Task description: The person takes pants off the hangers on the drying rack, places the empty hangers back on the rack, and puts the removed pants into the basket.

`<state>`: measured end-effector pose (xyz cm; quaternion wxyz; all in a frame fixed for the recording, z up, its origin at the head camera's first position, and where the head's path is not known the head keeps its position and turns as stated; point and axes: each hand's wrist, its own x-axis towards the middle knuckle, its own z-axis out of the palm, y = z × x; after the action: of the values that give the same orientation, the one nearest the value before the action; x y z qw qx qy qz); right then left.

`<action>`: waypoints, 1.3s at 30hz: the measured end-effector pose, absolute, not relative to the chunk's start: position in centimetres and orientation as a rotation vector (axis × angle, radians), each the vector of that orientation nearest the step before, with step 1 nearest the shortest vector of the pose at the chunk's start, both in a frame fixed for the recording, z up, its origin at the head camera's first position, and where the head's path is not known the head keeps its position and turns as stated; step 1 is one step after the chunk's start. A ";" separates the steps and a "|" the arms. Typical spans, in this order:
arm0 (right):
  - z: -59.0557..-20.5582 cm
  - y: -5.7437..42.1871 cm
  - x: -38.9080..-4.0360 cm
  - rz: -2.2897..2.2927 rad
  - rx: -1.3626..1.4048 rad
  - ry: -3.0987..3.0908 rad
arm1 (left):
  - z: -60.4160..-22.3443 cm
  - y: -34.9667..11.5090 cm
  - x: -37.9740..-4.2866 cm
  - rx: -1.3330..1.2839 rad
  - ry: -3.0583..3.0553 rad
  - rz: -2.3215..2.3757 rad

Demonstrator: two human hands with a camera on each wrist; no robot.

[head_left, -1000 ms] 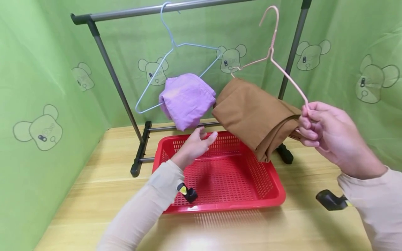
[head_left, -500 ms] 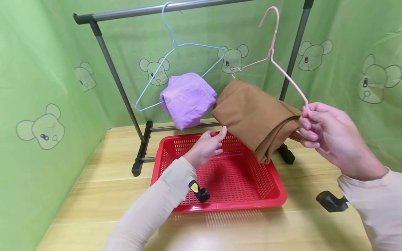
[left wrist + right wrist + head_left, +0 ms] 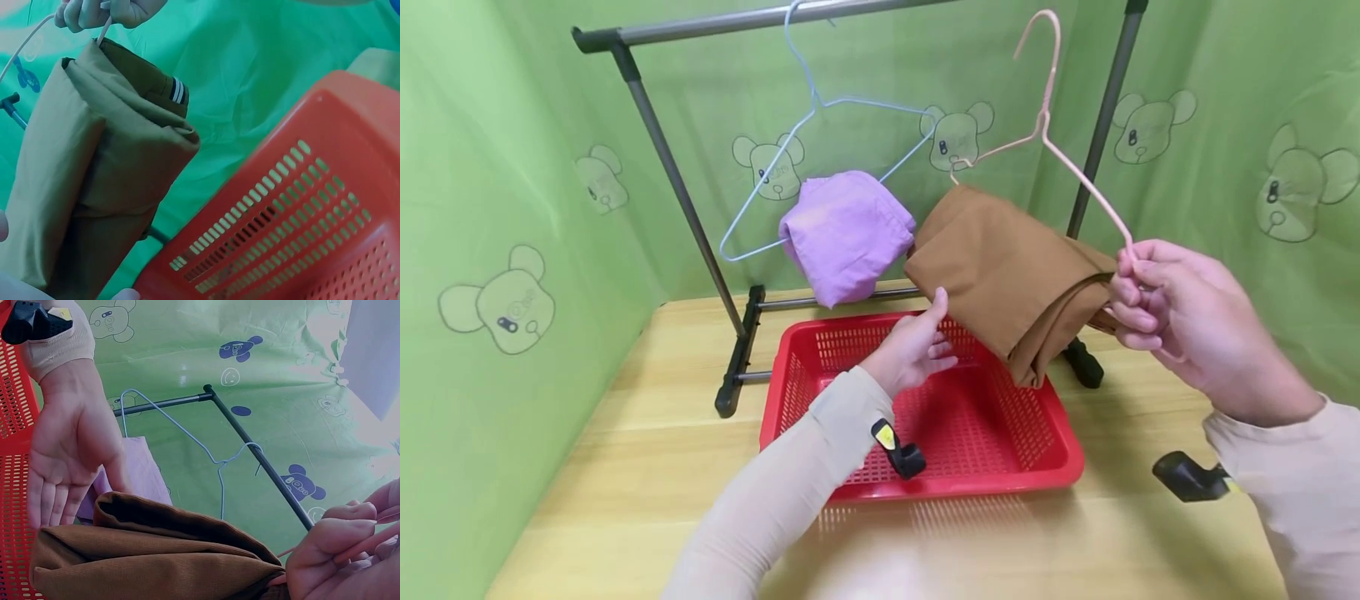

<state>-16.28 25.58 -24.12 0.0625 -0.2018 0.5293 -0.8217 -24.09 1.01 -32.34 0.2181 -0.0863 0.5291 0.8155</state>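
Note:
My right hand [image 3: 1180, 321] grips the lower right corner of a pink wire hanger [image 3: 1086, 179], held up at the right in the head view. A folded brown garment [image 3: 1007, 275] drapes over the hanger's bottom bar; a small striped tag [image 3: 178, 90] shows at its edge in the left wrist view. My left hand [image 3: 913, 350] reaches over the red basket with fingers extended and thumb up, right at the garment's lower left side. In the right wrist view its open palm [image 3: 75, 437] faces the garment, with nothing in it.
A blue hanger [image 3: 767, 175] with a folded purple garment [image 3: 846, 237] hangs from the metal rack's bar [image 3: 715, 29]. Below stands a red perforated basket [image 3: 1037, 479] on the wooden table [image 3: 595, 500]. Green patterned curtains [image 3: 490, 192] surround it.
My left hand has moved right, from beneath the purple garment to the brown garment's lower left side. The right hand, pink hanger and brown garment have hardly moved.

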 end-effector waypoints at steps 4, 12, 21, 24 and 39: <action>-24.2 25.5 -16.2 -2.469 -0.622 1.595 | -32.7 1.7 -24.1 -0.317 1.377 2.263; -24.3 25.7 -15.9 -2.480 -0.619 1.605 | -33.0 3.3 -23.9 -0.323 1.224 2.244; -24.6 25.8 -15.8 -2.466 -0.658 1.578 | -33.5 4.3 -24.2 -0.252 1.185 2.217; -24.6 25.8 -15.8 -2.469 -0.683 1.555 | -33.4 4.5 -24.3 -0.226 1.109 2.244; -24.2 25.5 -15.6 -2.482 -0.669 1.557 | -32.5 4.6 -24.6 -0.201 1.039 2.324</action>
<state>-15.60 25.53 -24.21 0.0681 -0.2221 0.5169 -0.8239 -24.62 4.64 -32.54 0.2896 -0.0754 0.3895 0.8711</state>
